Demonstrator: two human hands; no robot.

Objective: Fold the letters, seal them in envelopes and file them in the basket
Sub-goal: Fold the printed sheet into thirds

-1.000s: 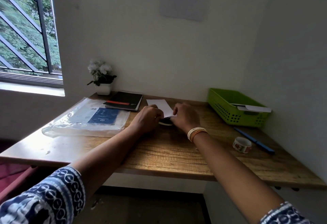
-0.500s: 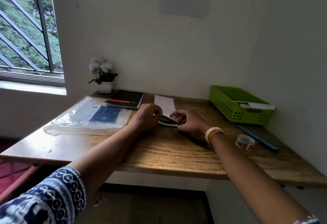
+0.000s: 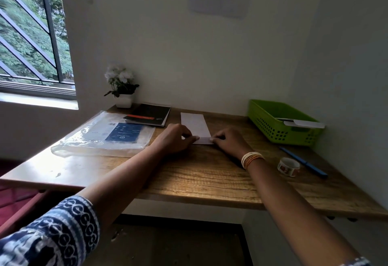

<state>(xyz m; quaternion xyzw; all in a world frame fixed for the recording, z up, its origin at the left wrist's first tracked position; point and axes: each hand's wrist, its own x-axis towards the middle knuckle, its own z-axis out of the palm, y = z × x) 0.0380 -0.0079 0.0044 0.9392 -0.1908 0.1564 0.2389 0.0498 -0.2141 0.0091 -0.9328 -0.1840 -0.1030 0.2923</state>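
Green basket [image 3: 281, 126] with an envelope sits right, plastic sleeve [image 3: 109, 135] left; my left hand [image 3: 174, 139] and right hand [image 3: 227, 140] now pinch the letter [image 3: 195, 126] flat, its black underside gone

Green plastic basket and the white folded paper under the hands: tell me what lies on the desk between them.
Head view: only bare wooden desk lies between the green plastic basket and the white folded paper; nothing rests on that stretch.

Blue-and-white patterned sleeve [image 3: 52, 234], orange and white bangles [image 3: 251, 159]
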